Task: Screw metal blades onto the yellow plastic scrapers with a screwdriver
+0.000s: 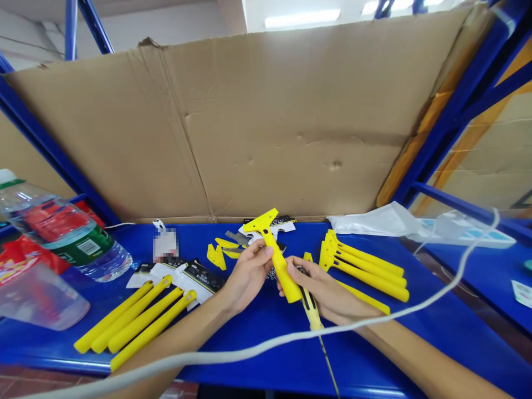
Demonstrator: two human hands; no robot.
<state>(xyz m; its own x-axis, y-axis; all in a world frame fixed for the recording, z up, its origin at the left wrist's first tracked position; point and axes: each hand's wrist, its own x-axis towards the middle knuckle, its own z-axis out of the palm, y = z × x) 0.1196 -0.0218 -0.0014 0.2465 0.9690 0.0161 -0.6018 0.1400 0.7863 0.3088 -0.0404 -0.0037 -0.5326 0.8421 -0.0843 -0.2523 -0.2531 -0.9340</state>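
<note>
A yellow scraper (pixel 283 271) with a wide T-shaped head is held tilted over the middle of the blue table. My left hand (pixel 248 277) is closed around its upper handle, just below the head. The fingers of my right hand (pixel 326 291) touch the scraper's lower end. That same hand grips a screwdriver (pixel 313 318) with a yellow and black handle, its shaft pointing down towards me. Behind my left hand lie loose yellow head plates (pixel 216 256). Just beyond the scraper's head is a black and white packet (pixel 286 223). Small metal parts between my hands are mostly hidden.
Several yellow handles (pixel 143 324) lie at left by packets (pixel 203 277); several scrapers with heads (pixel 369 271) lie at right. A water bottle (pixel 78 238) and plastic cup (pixel 44 293) stand left. A white cable (pixel 257 349) crosses before my arms. Cardboard (pixel 282 127) walls the back.
</note>
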